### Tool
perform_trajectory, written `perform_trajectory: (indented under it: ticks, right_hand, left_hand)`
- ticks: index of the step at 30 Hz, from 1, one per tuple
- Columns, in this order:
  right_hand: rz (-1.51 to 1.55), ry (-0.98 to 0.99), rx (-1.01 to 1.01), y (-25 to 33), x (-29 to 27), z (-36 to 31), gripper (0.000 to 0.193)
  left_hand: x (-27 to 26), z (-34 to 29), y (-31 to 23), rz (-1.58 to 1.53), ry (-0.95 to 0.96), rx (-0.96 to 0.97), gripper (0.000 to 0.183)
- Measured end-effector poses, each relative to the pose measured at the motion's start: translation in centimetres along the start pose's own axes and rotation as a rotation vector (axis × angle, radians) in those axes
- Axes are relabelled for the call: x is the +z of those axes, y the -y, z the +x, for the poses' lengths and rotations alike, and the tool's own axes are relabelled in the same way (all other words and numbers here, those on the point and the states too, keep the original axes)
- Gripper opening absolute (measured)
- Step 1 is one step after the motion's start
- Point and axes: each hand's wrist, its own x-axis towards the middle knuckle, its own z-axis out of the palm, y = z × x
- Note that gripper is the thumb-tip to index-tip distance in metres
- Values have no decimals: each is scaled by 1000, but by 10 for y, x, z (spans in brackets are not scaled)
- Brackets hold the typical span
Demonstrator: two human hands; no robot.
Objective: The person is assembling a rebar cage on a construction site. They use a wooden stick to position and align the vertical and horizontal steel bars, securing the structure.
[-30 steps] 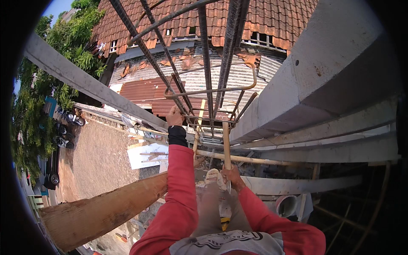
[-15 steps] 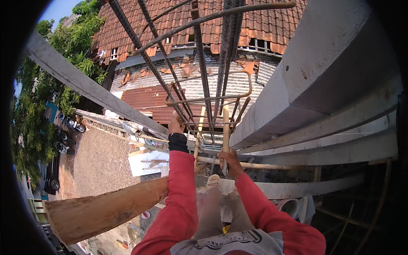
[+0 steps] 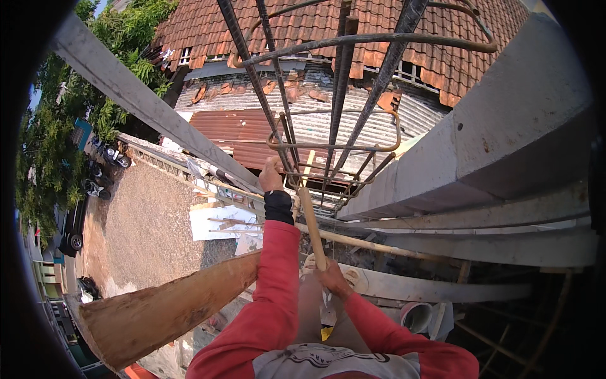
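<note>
A cage of ribbed steel bars [image 3: 337,95] with bent rod hoops [image 3: 341,148] rises ahead of me. My left hand [image 3: 271,177] is closed at its left side, around a bar near a low hoop; its fingertips are partly hidden. In front of my body, my right hand [image 3: 332,279] grips the lower part of a pale round wooden stick [image 3: 312,227]. The stick leans up and left, its upper end close to the cage's foot. What lies below my right fist is hard to make out.
A thick wooden plank [image 3: 170,303] juts out at lower left. Concrete beams [image 3: 505,126] run along the right, and another [image 3: 145,107] slants at the left. A bamboo pole [image 3: 385,247] crosses ahead. Far below lie a gravel yard [image 3: 158,221] and tiled roof [image 3: 208,38].
My right hand has come down and left, and the wooden stick now tilts left instead of standing upright. My left hand stays by the bars. The view has shifted, so the cage appears farther right.
</note>
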Motion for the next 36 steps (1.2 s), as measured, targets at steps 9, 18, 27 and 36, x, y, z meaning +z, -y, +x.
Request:
perform_trajectory:
  ticks: [9,18,27,36]
  right_hand:
    - [271,114,-288,148,29,71,21]
    - [455,270,-399,216,14,29,21]
    - [244,186,93,103,-18,-71,20]
    - [562,-14,-103,196,-47,-62,15]
  left_hand:
    - [-43,-109,-13,-203,-279,-87,47]
    - [-71,-130,59,-339,-134,-481,42]
    - [-83,-141,78,-186,129,-589,32]
    - [-58,-152,132,-216,119,-612,20]
